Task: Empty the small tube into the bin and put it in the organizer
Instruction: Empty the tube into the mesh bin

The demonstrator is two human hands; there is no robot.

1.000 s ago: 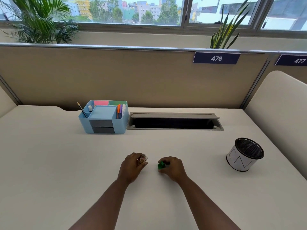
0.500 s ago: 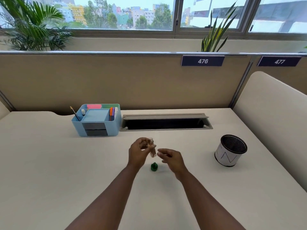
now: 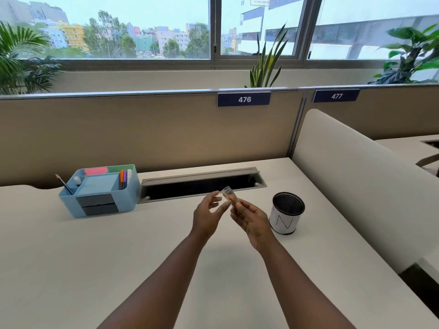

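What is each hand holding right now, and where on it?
The right hand pinches the small tube by its lower end, open mouth pointing up and away. The left hand is open beside it, holding nothing.

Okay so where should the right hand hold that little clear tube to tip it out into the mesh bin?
Grip the small tube by its lower, closed end, coming from the right, as the right hand now does. The tube tilts with its open mouth up and to the left, brownish contents inside, so a low pinch leaves the mouth clear for pouring into the bin. The left hand is open beside it.
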